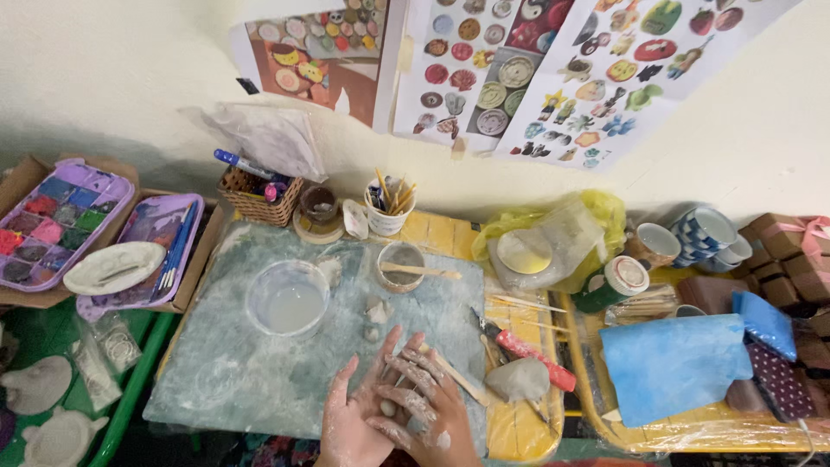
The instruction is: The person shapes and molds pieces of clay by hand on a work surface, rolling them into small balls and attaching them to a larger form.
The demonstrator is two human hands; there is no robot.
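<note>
Small pale grey ball of wet clay [388,407] pressed between two clay-smeared palms, at the near edge of a grey-green work mat [233,372]. Left hand [350,415] underneath, fingers open and pointing toward the far edge. Right hand [424,402] laid across the top, fingers curled over the ball. Just to the right, on the mat's near right corner, a flat wooden modelling stick [454,372]. Beyond that edge, a smooth grey clay lump [516,379] beside a red-handled craft knife [532,359]. Toward the mat's middle, a clear plastic tub of cloudy water [288,298]. At the far edge, a small clay-coated cup holding a wooden stick [402,264]. Further right, off the mat, a folded blue cloth [674,363].
</note>
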